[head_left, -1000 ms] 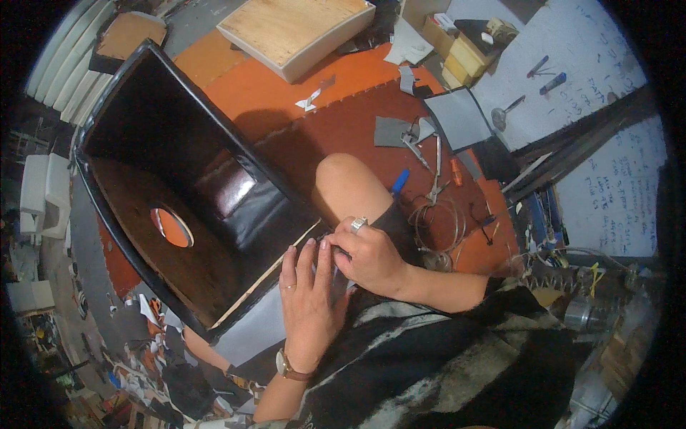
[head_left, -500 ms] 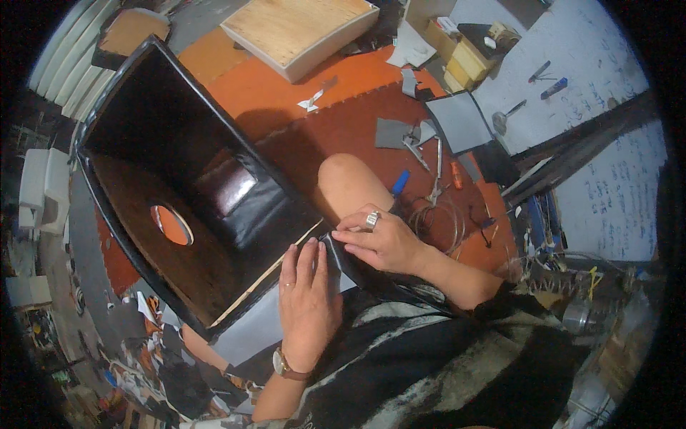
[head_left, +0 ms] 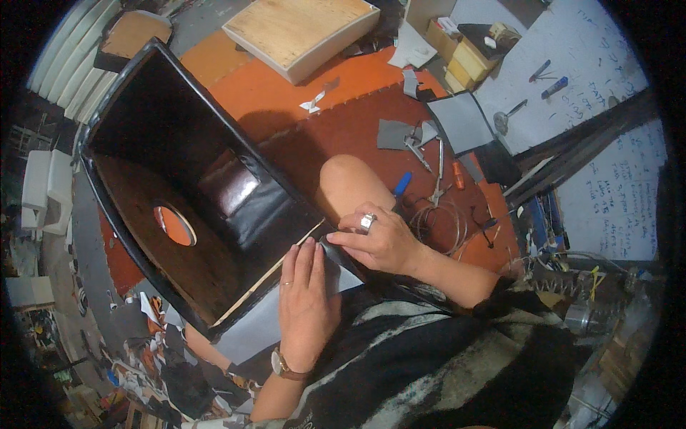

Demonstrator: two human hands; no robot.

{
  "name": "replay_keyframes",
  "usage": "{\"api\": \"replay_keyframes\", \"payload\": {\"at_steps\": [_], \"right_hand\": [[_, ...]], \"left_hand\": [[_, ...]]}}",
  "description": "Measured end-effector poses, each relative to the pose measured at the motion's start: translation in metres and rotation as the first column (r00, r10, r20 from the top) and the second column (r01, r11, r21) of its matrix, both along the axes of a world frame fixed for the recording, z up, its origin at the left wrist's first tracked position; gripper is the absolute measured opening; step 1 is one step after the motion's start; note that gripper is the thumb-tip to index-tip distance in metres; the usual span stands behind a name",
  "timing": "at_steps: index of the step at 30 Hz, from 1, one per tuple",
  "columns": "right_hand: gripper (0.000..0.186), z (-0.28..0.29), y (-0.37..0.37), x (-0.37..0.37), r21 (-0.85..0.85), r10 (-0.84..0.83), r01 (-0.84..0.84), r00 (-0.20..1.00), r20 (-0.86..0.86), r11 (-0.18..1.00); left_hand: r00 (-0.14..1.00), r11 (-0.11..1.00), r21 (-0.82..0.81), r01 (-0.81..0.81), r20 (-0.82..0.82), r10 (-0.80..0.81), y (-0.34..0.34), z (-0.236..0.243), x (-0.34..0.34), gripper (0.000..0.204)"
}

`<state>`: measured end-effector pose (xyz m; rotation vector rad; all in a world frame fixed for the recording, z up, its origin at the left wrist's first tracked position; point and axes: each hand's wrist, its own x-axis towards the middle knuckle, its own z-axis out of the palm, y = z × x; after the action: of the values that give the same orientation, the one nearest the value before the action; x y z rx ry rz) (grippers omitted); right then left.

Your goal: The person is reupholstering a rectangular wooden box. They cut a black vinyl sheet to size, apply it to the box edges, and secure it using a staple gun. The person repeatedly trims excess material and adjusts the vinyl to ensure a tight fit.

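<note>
A box-shaped shell [head_left: 179,143] covered in glossy black leather-like material stands tilted in front of me, its hollow side up. Its brown inner panel [head_left: 121,193] has a round hole with orange showing through. A pale narrow strip [head_left: 268,273] runs along the rim nearest me. My left hand [head_left: 309,297] lies with fingers stretched out on the black cover flap [head_left: 338,256], fingertips just by the strip. At the rim's right corner, my right hand [head_left: 377,242] has its fingers closed on the edge of the flap. The flap's pale backing [head_left: 246,336] shows below.
Pliers [head_left: 437,191], a blue-handled tool [head_left: 402,184], an orange-handled tool [head_left: 458,176] and coiled wire [head_left: 454,225] lie on the reddish-brown sheet [head_left: 343,129] to the right. A wood-topped block [head_left: 300,32] stands at the far side. Scraps [head_left: 171,357] heap up at lower left.
My right hand has shifted slightly left and down along the flap, its fingers curling closer to the rim. The left hand stays nearly in place, and the flap's dark edge has folded over.
</note>
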<state>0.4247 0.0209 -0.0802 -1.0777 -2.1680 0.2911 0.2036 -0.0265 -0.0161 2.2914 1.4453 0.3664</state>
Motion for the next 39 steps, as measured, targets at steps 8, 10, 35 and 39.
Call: {"api": "replay_keyframes", "payload": {"at_steps": [8, 10, 35, 39], "right_hand": [[0.026, 0.022, 0.02, 0.001, -0.041, 0.093, -0.089, 0.991, 0.101, 0.995], [0.026, 0.023, 0.026, -0.001, -0.085, 0.111, -0.101, 0.988, 0.112, 0.991], [0.022, -0.002, 0.051, -0.01, -0.786, -0.294, -0.388, 0.773, -0.562, 0.481], [0.02, -0.009, 0.049, -0.009, -0.746, -0.273, -0.409, 0.749, -0.603, 0.526]], "left_hand": [[0.997, 0.998, 0.006, -0.065, 0.029, 0.064, 0.006, 0.014, 0.006, 0.075], [0.995, 0.996, 0.02, -0.086, 0.062, 0.084, 0.019, 0.019, 0.004, 0.061], [0.951, 0.892, -0.447, -0.067, 0.243, 0.193, 0.123, -0.03, -0.046, 0.041], [0.954, 0.921, -0.381, -0.081, 0.237, 0.182, 0.121, -0.025, -0.045, 0.034]]}}
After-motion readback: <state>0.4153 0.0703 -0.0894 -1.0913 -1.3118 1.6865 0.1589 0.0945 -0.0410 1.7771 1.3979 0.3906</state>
